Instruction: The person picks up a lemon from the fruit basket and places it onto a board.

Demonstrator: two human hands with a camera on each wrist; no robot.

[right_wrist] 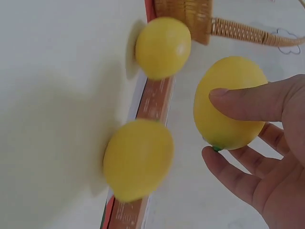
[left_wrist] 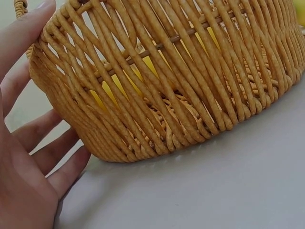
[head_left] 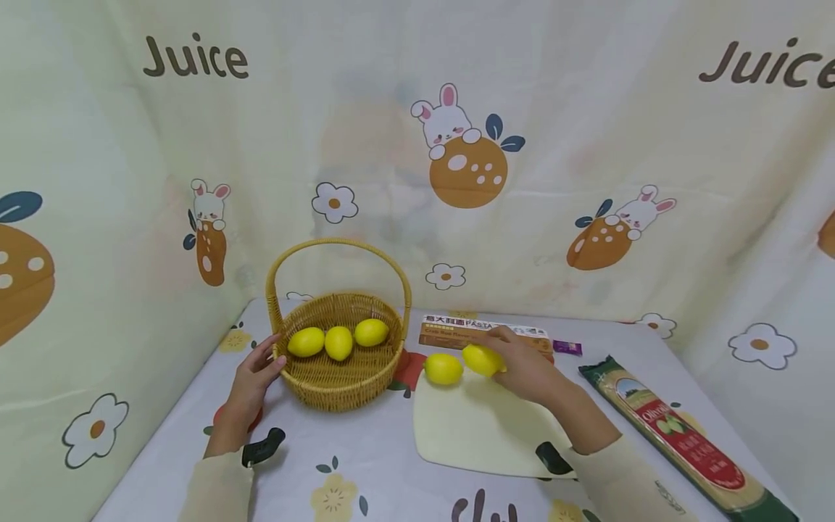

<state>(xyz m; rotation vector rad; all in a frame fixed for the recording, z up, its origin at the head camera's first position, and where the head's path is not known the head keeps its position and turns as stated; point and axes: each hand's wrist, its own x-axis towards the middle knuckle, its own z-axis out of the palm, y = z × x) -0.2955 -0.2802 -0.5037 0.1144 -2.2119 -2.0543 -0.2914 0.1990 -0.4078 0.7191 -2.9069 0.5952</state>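
Observation:
A yellow lemon [head_left: 483,360] is pinched between the thumb and fingers of my right hand [head_left: 528,368], its green stem end showing in the right wrist view. Beneath and beside it, two lemons [right_wrist: 163,47] [right_wrist: 138,160] rest on a pale cutting board [head_left: 483,438]; the hand hides one of them in the head view. My left hand [head_left: 251,384] touches the side of a wicker basket [head_left: 339,397], thumb at the rim and fairly straight fingers [left_wrist: 69,171] against the outer wall. Three lemons [head_left: 338,344] lie inside the basket, whose tall handle stands upright.
Behind the board lies a pasta box [head_left: 450,336], with a small purple packet [head_left: 567,348] to its right. A long green and red pasta bag [head_left: 685,442] lies slanted along the right side. A printed curtain [head_left: 365,130] hangs behind the table.

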